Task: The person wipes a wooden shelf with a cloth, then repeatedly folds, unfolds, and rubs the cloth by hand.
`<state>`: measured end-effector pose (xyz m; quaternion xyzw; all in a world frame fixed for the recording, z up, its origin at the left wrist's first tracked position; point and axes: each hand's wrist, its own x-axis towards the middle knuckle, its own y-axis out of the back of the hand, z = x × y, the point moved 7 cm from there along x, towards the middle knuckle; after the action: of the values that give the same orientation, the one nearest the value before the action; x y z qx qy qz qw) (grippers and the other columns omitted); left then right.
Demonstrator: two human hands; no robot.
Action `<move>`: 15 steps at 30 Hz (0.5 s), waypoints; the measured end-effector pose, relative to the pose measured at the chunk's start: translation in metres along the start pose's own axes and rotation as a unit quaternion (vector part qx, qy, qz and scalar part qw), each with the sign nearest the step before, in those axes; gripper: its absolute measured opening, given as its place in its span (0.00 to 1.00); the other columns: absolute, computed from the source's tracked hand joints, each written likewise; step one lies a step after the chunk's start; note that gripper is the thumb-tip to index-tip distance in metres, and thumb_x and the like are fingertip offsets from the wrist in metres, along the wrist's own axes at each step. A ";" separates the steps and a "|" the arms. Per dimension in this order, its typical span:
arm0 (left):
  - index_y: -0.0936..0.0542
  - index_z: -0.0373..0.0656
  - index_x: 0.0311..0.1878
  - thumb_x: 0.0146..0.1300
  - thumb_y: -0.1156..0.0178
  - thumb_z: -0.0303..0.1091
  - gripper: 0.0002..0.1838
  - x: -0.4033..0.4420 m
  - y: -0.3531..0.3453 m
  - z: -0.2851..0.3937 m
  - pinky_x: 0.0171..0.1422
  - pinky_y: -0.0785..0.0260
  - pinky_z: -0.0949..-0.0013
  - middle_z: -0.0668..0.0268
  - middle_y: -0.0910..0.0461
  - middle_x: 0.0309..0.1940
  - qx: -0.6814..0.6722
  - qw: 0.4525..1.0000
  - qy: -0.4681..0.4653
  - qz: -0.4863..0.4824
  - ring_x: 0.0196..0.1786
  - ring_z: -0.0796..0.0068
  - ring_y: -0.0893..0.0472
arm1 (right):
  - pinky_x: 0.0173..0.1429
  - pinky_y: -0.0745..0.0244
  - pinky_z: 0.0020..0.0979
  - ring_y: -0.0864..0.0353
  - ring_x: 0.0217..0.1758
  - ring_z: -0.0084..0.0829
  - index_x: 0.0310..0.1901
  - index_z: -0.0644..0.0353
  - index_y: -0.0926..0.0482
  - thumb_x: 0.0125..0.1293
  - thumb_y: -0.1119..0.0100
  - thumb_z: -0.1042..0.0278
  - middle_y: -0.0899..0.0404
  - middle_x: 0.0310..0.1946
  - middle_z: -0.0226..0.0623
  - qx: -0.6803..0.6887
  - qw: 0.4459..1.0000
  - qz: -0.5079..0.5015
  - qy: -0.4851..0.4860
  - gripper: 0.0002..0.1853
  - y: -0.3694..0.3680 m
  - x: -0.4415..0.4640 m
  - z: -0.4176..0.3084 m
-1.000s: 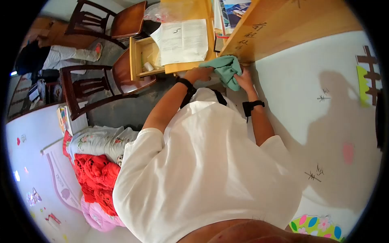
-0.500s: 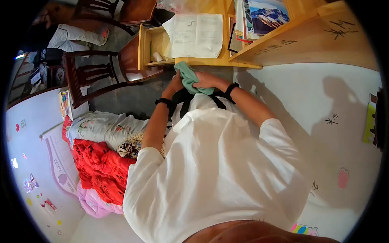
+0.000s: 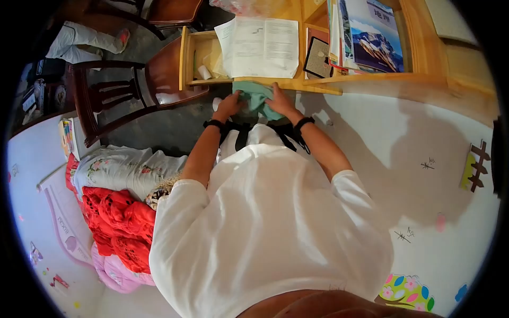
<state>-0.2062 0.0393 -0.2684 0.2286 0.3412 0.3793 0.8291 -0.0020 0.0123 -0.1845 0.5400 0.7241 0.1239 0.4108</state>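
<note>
A green cloth (image 3: 256,95) hangs between my two hands just in front of the desk edge (image 3: 286,84). My left hand (image 3: 229,104) grips its left side, near the open drawer (image 3: 183,58). On the right side of the cloth, my right hand (image 3: 281,100) has its fingers closed on the fabric. Printed sheets (image 3: 265,47) lie on the desk just beyond the cloth. A small white roll (image 3: 204,72) is in the drawer.
Books (image 3: 374,37) stand in the wooden shelf at the right of the desk. A wooden chair (image 3: 161,71) is left of the drawer. A bed with red bedding (image 3: 119,222) lies lower left. Another person's legs (image 3: 85,42) show at the upper left.
The cloth went from the desk's right end to in front of my body, and now it is spread wider between my hands. My hands have moved apart since the last frame.
</note>
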 end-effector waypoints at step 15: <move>0.31 0.43 0.63 0.53 0.39 0.33 0.31 0.016 0.048 -0.050 0.59 0.33 0.50 0.43 0.26 0.52 -0.109 0.989 -0.085 -0.058 0.56 0.41 0.27 | 0.60 0.31 0.44 0.27 0.59 0.55 0.69 0.54 0.44 0.59 0.39 0.63 0.30 0.59 0.56 -0.040 0.995 -0.067 0.060 0.37 -0.063 0.030 -0.092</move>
<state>-0.2579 0.0876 -0.2770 0.1480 0.2388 0.3445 0.8958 -0.1141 0.0391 -0.1792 0.4648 0.7766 0.1572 0.3952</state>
